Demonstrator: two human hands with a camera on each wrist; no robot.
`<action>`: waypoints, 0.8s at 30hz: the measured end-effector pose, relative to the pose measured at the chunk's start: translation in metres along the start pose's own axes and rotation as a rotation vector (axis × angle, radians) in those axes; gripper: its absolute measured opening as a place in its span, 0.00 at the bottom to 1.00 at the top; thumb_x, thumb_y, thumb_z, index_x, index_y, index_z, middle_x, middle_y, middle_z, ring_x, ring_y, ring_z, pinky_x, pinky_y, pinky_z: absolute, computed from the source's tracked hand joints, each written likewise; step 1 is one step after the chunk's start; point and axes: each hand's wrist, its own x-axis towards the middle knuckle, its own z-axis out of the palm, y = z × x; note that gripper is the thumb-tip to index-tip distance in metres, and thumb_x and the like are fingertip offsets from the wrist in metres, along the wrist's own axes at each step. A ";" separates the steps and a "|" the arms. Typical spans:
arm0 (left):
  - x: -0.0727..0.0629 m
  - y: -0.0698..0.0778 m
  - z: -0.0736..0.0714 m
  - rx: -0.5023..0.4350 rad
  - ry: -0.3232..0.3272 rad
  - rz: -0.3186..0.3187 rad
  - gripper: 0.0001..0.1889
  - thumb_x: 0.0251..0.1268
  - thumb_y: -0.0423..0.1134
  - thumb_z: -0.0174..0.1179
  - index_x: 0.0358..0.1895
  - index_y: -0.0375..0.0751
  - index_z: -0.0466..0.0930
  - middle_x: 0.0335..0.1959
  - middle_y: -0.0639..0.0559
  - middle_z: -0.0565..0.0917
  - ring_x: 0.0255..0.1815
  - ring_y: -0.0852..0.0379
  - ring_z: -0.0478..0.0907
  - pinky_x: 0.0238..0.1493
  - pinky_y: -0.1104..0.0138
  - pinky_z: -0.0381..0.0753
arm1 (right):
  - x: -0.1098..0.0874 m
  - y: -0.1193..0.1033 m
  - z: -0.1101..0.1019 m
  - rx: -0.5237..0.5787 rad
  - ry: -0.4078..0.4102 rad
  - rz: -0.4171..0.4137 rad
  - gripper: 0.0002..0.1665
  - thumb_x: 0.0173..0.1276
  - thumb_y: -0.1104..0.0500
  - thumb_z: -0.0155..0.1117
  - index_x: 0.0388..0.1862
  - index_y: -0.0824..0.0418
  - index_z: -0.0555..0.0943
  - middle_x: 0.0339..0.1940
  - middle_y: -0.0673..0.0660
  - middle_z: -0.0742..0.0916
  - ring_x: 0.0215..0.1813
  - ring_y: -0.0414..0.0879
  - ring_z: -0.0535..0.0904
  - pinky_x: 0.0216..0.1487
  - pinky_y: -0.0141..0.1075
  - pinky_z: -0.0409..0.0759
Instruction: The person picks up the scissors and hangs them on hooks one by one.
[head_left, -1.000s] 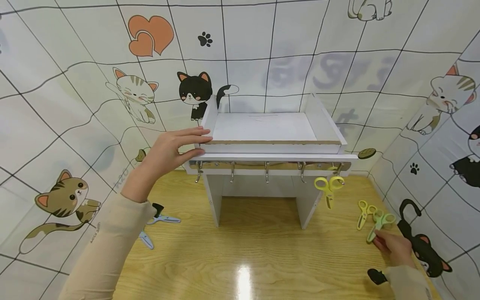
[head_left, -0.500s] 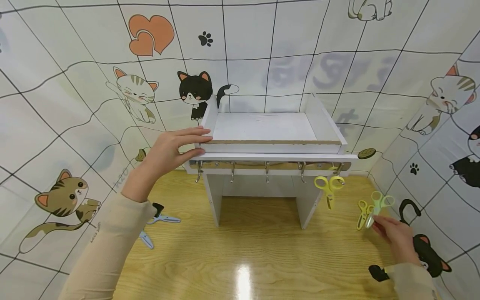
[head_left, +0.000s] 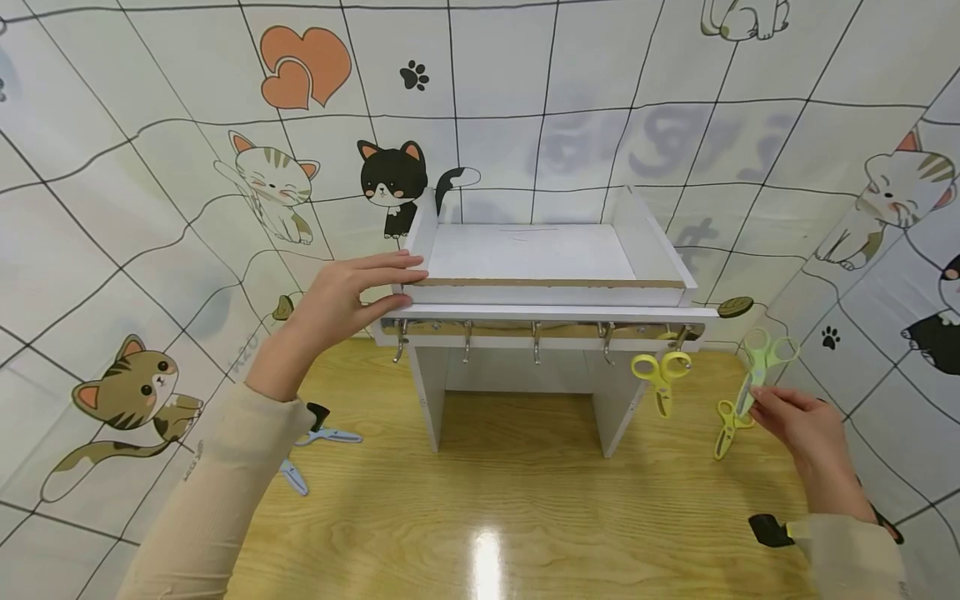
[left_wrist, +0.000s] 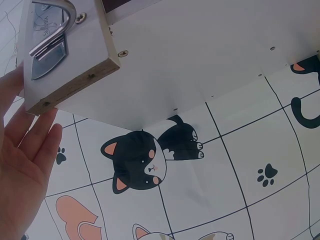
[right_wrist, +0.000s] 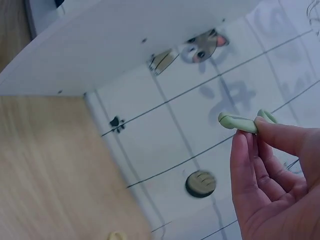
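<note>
My left hand (head_left: 333,300) rests with fairly straight fingers on the front left corner of a small white shelf unit (head_left: 555,297); in the left wrist view its fingers lie along the board's end. Out to the right, my right hand (head_left: 810,429) pinches pale green scissors (head_left: 759,362) by the blade end between thumb and fingertips, handle loops uppermost. Held clear of the table, they also show in the right wrist view, where the green handle (right_wrist: 237,123) is seen edge-on. Yellow scissors (head_left: 663,385) hang from the rightmost metal hook (head_left: 681,337). A second yellow pair (head_left: 725,433) lies below the green ones.
Blue scissors (head_left: 333,435) lie on the wooden table (head_left: 480,492) at the left, partly hidden by the left sleeve. Several hooks (head_left: 536,342) line the shelf's front rail. Cat-patterned sheeting (head_left: 585,75) encloses the back and sides.
My right hand has lifted the green scissors upward and away from me, off the table beside the yellow pair. The left hand has stayed on the shelf corner.
</note>
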 end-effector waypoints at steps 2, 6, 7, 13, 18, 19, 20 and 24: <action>0.000 0.000 0.000 0.003 0.000 0.001 0.21 0.60 0.35 0.70 0.58 0.48 0.84 0.63 0.50 0.83 0.66 0.48 0.78 0.51 0.56 0.84 | -0.004 -0.009 0.007 0.021 -0.036 -0.041 0.06 0.66 0.65 0.68 0.32 0.55 0.88 0.29 0.46 0.89 0.32 0.37 0.88 0.36 0.28 0.86; 0.000 0.000 -0.001 0.006 0.001 0.004 0.21 0.60 0.35 0.70 0.58 0.47 0.85 0.62 0.49 0.83 0.65 0.47 0.79 0.48 0.57 0.84 | -0.014 -0.025 0.020 0.033 -0.079 -0.100 0.07 0.67 0.67 0.67 0.32 0.57 0.87 0.29 0.48 0.89 0.32 0.38 0.89 0.36 0.29 0.87; 0.000 0.000 -0.001 0.005 0.000 0.005 0.21 0.60 0.35 0.70 0.58 0.47 0.85 0.62 0.49 0.83 0.65 0.47 0.79 0.50 0.56 0.84 | -0.017 -0.028 0.024 0.030 -0.084 -0.109 0.07 0.67 0.67 0.67 0.32 0.57 0.86 0.29 0.47 0.89 0.32 0.38 0.89 0.36 0.28 0.86; 0.001 0.001 -0.001 0.005 -0.004 -0.001 0.21 0.59 0.35 0.70 0.58 0.47 0.85 0.62 0.49 0.83 0.66 0.47 0.78 0.56 0.53 0.82 | -0.032 -0.047 0.038 0.021 -0.130 -0.161 0.07 0.68 0.68 0.65 0.34 0.58 0.87 0.31 0.47 0.89 0.33 0.38 0.89 0.37 0.28 0.86; 0.001 0.002 -0.001 0.003 -0.009 -0.005 0.21 0.60 0.35 0.70 0.58 0.47 0.85 0.63 0.49 0.83 0.66 0.47 0.78 0.57 0.53 0.82 | -0.043 -0.057 0.048 0.058 -0.189 -0.209 0.10 0.69 0.71 0.62 0.36 0.61 0.87 0.32 0.50 0.89 0.34 0.40 0.89 0.37 0.29 0.87; 0.001 0.002 -0.001 0.003 -0.011 -0.008 0.21 0.60 0.35 0.70 0.58 0.47 0.85 0.63 0.49 0.83 0.66 0.47 0.78 0.57 0.53 0.82 | -0.045 -0.059 0.050 0.060 -0.198 -0.219 0.10 0.69 0.72 0.61 0.36 0.62 0.87 0.32 0.50 0.90 0.34 0.40 0.88 0.37 0.29 0.87; 0.001 0.002 -0.001 0.002 -0.011 -0.011 0.21 0.60 0.35 0.70 0.58 0.47 0.85 0.63 0.49 0.83 0.66 0.47 0.78 0.57 0.53 0.82 | -0.047 -0.060 0.053 0.061 -0.209 -0.230 0.10 0.69 0.72 0.61 0.37 0.62 0.87 0.32 0.50 0.90 0.34 0.40 0.88 0.37 0.29 0.87; 0.001 0.002 -0.002 -0.001 -0.013 -0.019 0.21 0.60 0.35 0.70 0.58 0.46 0.85 0.63 0.49 0.83 0.66 0.47 0.78 0.57 0.53 0.82 | -0.055 -0.063 0.062 0.042 -0.252 -0.288 0.11 0.69 0.74 0.60 0.38 0.63 0.87 0.32 0.51 0.89 0.34 0.40 0.88 0.37 0.29 0.87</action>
